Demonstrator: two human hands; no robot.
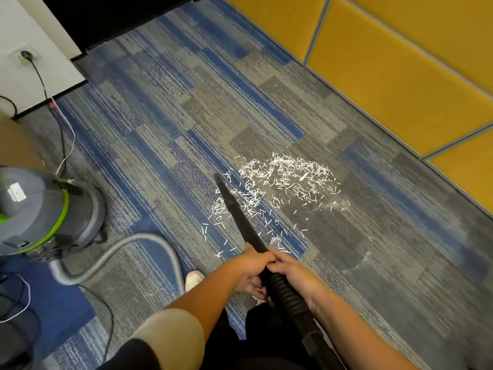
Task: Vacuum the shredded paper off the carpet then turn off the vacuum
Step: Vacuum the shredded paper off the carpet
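Two hands work one tube [236,209]: the left hand [250,264] and right hand [292,273] sit side by side, fingers clamped round it. They steer its narrow tip into the left edge of the shredded paper [282,177], strewn across the blue-grey carpet [160,116] near a yellow partition [400,76]. The grey-and-green vacuum [40,209] stands at left, plugged into a wall socket [25,56], likely kept close for switching off. Its white label [14,191] is too blurred to read.

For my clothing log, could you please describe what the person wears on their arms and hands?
The left hand and right hand are bare: no gloves, rings or watch visible. Forearms are uncovered; a beige short sleeve covers the left upper arm.
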